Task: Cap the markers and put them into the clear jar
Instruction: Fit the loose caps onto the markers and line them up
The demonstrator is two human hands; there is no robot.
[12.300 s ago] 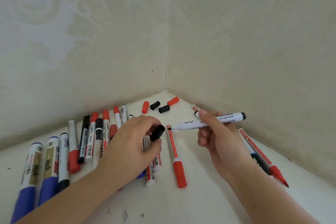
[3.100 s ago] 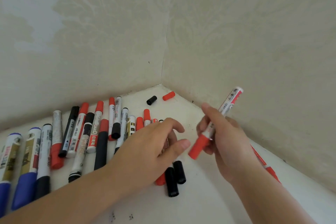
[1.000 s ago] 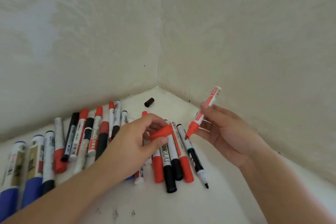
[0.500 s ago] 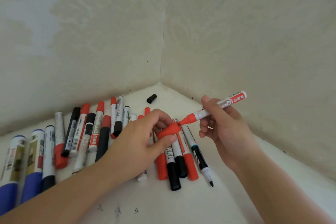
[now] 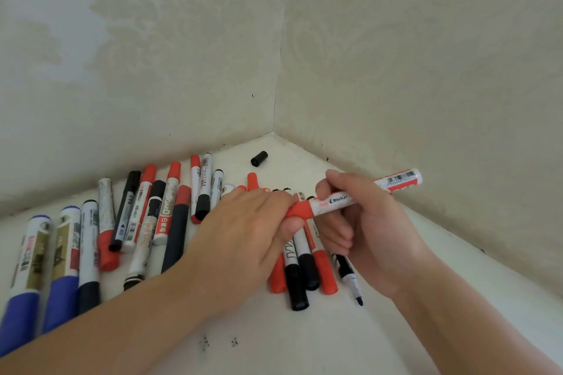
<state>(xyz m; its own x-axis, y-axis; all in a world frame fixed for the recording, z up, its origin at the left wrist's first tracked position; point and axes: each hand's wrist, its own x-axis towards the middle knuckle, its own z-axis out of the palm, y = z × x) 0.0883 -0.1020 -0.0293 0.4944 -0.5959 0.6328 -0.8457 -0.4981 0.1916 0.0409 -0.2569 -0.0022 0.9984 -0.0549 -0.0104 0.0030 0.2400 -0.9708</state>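
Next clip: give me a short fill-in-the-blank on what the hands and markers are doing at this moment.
1. The right hand holds a white marker whose cap is ____.
2. The left hand grips that marker's ____.
3. The loose cap lying near the wall corner is ____.
4. The marker lying uncapped below the right hand has a ____ tip.

Missing words: red; cap; black; black

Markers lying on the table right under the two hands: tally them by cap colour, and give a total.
Red-capped markers: 2
Black-capped markers: 2
Uncapped marker: 1
Total: 5
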